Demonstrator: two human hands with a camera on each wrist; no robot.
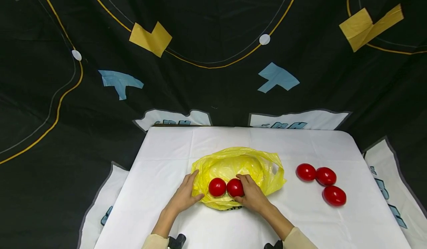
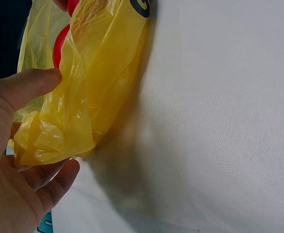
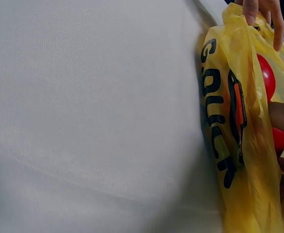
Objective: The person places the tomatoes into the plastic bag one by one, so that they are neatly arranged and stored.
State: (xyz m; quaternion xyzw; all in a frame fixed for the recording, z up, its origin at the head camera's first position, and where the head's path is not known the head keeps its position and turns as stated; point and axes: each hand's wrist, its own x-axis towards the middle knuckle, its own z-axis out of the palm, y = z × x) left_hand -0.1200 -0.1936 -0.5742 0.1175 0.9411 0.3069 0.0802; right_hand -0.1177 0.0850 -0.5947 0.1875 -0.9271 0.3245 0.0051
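Thin yellow plastic bag (image 1: 241, 162) lies mid-counter, mouth spread open; white cloth covers the counter (image 1: 166, 148). Two glossy red round balls (image 1: 217, 187) sit side by side in the bag's near part. Left hand (image 1: 182, 197) pinches the bag's left edge, thumb toward the balls, fingers on the outer side. Right hand (image 1: 254, 196) holds the right one of the pair, thumb near, fingers far. Black lettering (image 3: 213, 99) runs along the bag's near side. Three more glossy red balls (image 1: 325, 176) cluster on the counter, right of the bag: two farther, one nearer. Black cloth backdrop (image 1: 213, 93) behind the counter's far edge.
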